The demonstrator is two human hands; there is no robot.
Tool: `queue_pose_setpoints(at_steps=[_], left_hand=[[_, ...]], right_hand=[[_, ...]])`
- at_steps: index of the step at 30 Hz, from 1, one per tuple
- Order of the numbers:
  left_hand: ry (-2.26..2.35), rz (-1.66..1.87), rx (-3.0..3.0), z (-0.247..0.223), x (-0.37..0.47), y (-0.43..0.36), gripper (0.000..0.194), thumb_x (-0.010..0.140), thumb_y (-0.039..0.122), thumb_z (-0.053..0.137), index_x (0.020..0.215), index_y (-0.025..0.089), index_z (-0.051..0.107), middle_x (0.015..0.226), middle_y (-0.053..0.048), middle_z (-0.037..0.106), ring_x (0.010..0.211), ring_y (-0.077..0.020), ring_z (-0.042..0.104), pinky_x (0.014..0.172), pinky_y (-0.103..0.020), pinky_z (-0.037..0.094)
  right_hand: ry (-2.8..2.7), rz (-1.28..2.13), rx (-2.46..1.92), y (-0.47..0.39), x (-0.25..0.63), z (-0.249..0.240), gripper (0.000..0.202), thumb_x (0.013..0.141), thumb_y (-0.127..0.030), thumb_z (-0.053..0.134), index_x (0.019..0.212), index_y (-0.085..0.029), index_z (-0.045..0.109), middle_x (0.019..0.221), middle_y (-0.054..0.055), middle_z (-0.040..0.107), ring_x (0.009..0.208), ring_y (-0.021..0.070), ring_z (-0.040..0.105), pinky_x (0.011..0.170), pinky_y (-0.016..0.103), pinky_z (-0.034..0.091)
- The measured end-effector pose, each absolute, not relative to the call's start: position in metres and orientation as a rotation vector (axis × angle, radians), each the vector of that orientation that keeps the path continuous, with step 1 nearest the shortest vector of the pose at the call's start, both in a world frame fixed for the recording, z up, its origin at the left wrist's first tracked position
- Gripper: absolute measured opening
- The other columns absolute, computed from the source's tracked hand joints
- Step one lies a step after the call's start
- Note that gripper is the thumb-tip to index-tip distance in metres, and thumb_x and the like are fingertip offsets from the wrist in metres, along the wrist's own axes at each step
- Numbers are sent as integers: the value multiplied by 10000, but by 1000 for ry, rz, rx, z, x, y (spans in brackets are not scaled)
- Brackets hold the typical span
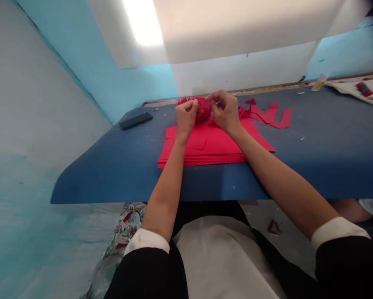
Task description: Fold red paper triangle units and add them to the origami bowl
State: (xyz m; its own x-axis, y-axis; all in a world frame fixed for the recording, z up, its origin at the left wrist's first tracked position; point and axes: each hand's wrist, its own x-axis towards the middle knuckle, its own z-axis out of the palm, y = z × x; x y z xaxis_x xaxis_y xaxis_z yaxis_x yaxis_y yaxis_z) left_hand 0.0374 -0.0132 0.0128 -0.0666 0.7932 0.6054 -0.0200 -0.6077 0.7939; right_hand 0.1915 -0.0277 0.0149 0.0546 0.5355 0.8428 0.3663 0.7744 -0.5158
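A red paper piece (202, 111) with a fringed edge at its left is held up between my hands, over the back of a stack of red paper sheets (219, 143). My left hand (186, 117) pinches it from the left with thumb and forefinger. At its right side my right hand (225, 109) is closed, fingertips pinched on the paper's edge. A small loose red rectangle lies on the stack below my left hand. Just right of my right hand are folded red paper scraps (244, 112).
Red paper strips (278, 118) lie right of the stack. A black phone (135, 121) rests at the left on the blue table (111, 166). Far right are a small glue bottle (320, 82) and a white sheet with items on it. Walls border the back and left.
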Motion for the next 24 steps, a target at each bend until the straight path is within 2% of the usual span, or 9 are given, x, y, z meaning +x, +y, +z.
queue_pose_setpoints(at_steps=[4,8,12,16,21,24], left_hand=[[809,1722,1519,12,37,-10,460,927,584,788,693,211,654,630,3,657,699,-156,690,706,-278,567],[738,1676,1439,12,36,-11,490,952,659,728,743,223,646,651,3,658,710,-155,696,712,-308,574],[597,1571,1416,14,34,-14,327,967,548,766,869,240,718,734,3,698,706,-147,699,705,-326,570],[598,1513,1409,17,34,-19,263,901,458,862,1015,243,763,849,-16,751,875,-208,754,818,-379,616],[432,1475,1398,19,34,-25,168,927,357,841,1048,262,773,803,16,670,691,-135,656,763,-332,570],[371,1437,1375,21,36,-31,214,885,328,888,1011,224,749,880,5,704,745,-143,700,810,-337,583]], right_hand=[[-1581,118,-732,-28,192,15,192,974,-405,621,885,-272,727,947,54,785,774,191,639,734,395,545],[-1610,108,-788,-33,193,17,205,984,-415,653,813,-318,711,875,45,726,795,231,642,765,431,579],[-1644,93,-811,-38,193,19,187,981,-337,663,803,-327,719,848,34,702,811,236,639,799,433,603],[-1655,73,-792,-38,193,19,184,957,-209,647,820,-288,741,835,34,684,773,220,619,789,419,586],[-1626,112,-766,-34,194,17,219,960,-176,647,788,-282,731,850,46,701,765,218,633,751,397,562],[-1573,140,-796,-30,196,16,228,983,-210,632,796,-283,739,848,40,723,748,211,638,727,381,562]])
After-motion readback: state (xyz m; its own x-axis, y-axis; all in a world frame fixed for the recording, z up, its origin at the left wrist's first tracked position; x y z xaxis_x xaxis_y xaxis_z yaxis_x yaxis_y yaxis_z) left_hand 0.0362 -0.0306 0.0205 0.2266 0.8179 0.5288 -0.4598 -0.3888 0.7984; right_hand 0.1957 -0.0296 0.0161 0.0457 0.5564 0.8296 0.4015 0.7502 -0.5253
